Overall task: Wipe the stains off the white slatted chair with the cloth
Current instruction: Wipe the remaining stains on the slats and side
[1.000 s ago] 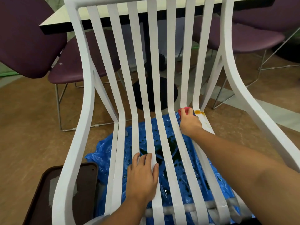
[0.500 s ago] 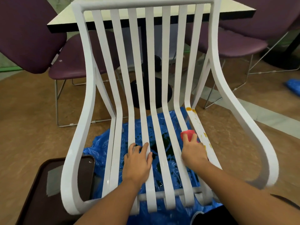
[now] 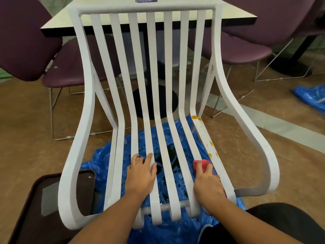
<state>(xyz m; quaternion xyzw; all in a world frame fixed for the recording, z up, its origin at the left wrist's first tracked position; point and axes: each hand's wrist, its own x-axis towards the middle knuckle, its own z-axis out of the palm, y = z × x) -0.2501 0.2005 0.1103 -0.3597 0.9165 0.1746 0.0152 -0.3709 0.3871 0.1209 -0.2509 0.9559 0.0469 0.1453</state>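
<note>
The head view looks down on the white slatted chair, which stands on a brown floor over a crumpled blue plastic sheet marked with dark green splashes. The left hand lies flat on the middle slats of the seat, its fingers straight and spread and holding nothing. The right hand rests on the right side of the seat, near the front edge, with its fingers curled over a red cloth and pressing it onto the two rightmost slats. Orange stains dot the outermost slat just beyond the cloth, and a larger orange patch sits where that slat bends up into the backrest. A dark brown tray lies on the floor beside the chair's left armrest, partly under it. Behind the backrest stands a desk with a pale top and a dark edge, flanked by purple chairs on metal legs. A second heap of blue plastic lies on the floor at the far right.
</note>
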